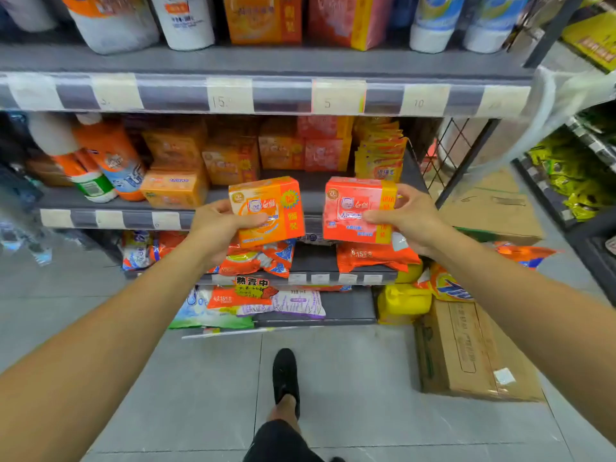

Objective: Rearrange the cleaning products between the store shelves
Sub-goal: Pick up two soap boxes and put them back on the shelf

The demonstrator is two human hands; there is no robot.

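Two bare forearms reach forward from the bottom corners of the view, and below them a black shoe (285,375) stands on the grey floor tiles (200,378).

The left hand (213,228) grips an orange soap pack (270,208) by its left edge, with the thumb curled across the front. The right hand (410,218) grips a red soap pack (356,208) by its right edge, thumb on the front and fingers over the top corner. The two packs are held upright, side by side with a gap between them, in the air just in front of the middle shelf (313,191).

Behind them on that shelf sit stacks of similar orange and red packs (300,148), with orange-and-white bottles (113,161) lying on their sides to the left. The top shelf (266,61) holds more boxes and bottles above a strip of price labels (230,95). Lower shelves carry bags of washing powder (373,258). On the floor to the right are yellow bags (403,298) and a cardboard box (466,348).
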